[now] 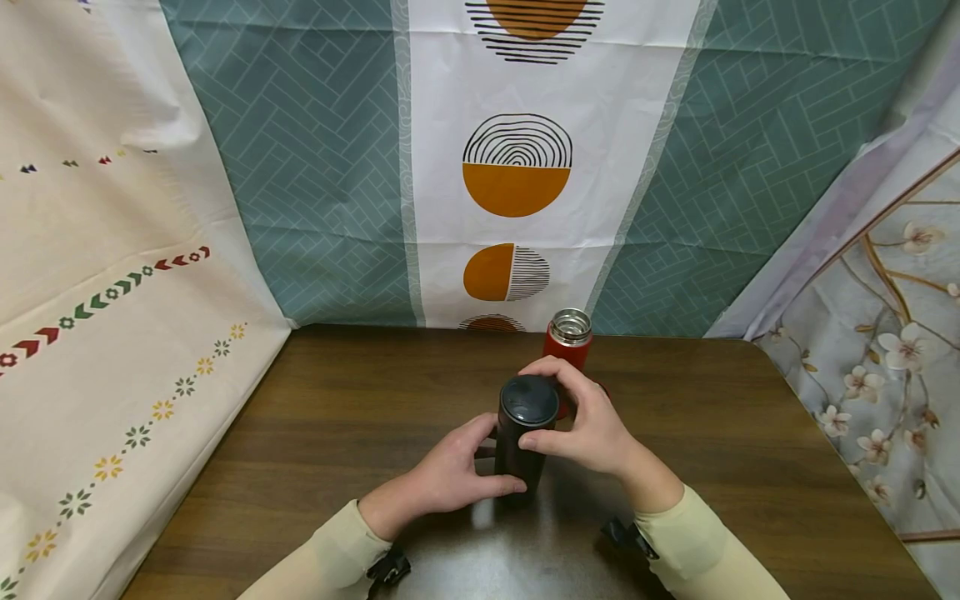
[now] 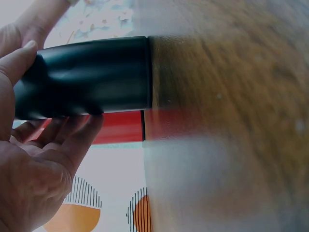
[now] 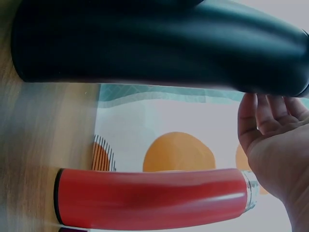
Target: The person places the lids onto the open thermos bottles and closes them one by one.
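Note:
A black thermos bottle [image 1: 519, 454] with a glossy dark lid [image 1: 529, 400] stands upright on the table between both hands. Low on its body, my left hand [image 1: 448, 477] grips it, thumb in front and fingers around the far left side. My right hand [image 1: 585, 425] holds it near the top, thumb on the near side and fingers behind. Just behind it stands a red thermos bottle [image 1: 567, 346], lidless, its bare steel neck [image 1: 571, 325] showing; the right hand partly hides it. In the right wrist view the red bottle [image 3: 154, 199] is apart from the black one [image 3: 145, 46].
A brown wooden table [image 1: 360, 392] bears the bottles. A patterned curtain [image 1: 330, 167] hangs along its back edge, with an embroidered cloth [image 1: 135, 333] at the left and a flowered cloth [image 1: 885, 400] at the right. A small red edge [image 1: 604, 389] shows beside the right hand.

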`<state>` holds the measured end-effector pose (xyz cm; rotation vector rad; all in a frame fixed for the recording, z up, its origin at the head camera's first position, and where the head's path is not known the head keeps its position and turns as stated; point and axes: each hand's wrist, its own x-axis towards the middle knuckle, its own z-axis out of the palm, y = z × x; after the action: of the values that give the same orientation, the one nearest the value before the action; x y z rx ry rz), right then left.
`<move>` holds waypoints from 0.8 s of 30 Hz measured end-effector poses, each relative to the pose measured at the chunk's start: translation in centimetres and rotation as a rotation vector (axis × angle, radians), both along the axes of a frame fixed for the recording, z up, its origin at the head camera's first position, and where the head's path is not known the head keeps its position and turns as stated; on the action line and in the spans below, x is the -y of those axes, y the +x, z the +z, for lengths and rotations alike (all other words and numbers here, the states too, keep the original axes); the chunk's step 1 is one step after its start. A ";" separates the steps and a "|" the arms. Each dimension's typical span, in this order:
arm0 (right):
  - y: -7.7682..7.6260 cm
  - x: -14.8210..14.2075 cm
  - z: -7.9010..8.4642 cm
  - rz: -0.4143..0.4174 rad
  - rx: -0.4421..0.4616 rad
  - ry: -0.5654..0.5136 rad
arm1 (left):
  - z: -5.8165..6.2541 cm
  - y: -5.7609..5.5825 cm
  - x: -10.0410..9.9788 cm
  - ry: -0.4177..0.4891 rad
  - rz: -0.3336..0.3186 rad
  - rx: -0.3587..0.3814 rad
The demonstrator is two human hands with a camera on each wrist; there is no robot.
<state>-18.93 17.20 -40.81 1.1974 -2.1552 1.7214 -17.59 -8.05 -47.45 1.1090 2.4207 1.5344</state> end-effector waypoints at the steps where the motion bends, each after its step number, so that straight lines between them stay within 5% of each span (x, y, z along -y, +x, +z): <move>1: 0.0 0.0 0.0 -0.003 -0.002 -0.001 | 0.0 0.0 0.0 0.000 0.000 -0.001; 24: 0.4 0.7 -0.1 -0.118 -0.091 -0.003 | -0.1 -0.1 0.0 0.004 -0.001 0.006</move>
<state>-18.54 16.53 -40.92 1.1019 -2.1246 1.5906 -17.67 -8.02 -47.52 1.1043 2.4138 1.5401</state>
